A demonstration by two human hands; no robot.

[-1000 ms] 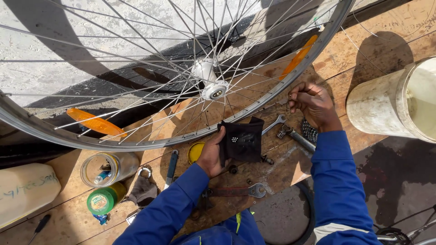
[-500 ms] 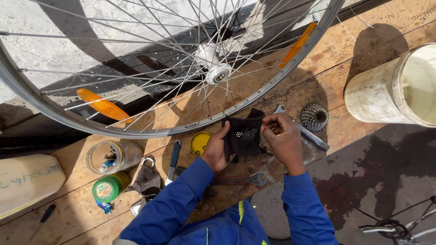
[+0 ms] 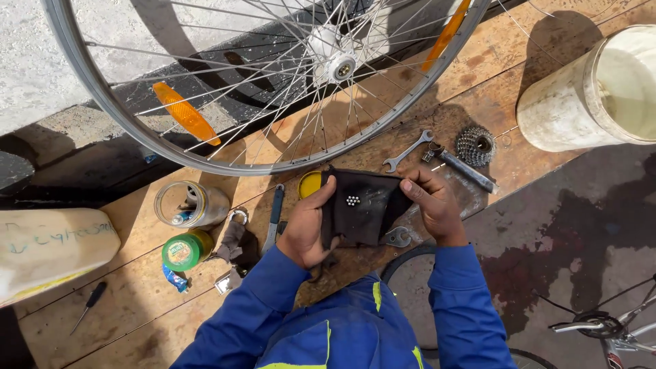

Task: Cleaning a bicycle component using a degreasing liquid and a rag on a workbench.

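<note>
I hold a black cloth (image 3: 365,212) flat between both hands over a wooden bench (image 3: 478,68). Several small steel balls (image 3: 352,200) lie in a cluster on the cloth. My left hand (image 3: 307,229) grips the cloth's left edge. My right hand (image 3: 432,205) holds its right edge, fingers on top. A spoked bicycle wheel (image 3: 273,82) with orange reflectors leans just beyond the hands, its hub (image 3: 338,68) facing me. Both arms are in blue sleeves.
A spanner (image 3: 406,152), a long tool (image 3: 461,167) and a cassette sprocket (image 3: 475,145) lie right of the cloth. A yellow lid (image 3: 309,183), a screwdriver (image 3: 275,215), an open tin (image 3: 188,203) and a green can (image 3: 184,249) sit left. A white bucket (image 3: 594,89) stands far right.
My right hand came back from the sprocket area to the cloth and now holds its right edge. The cloth is spread flatter, showing the steel balls.
</note>
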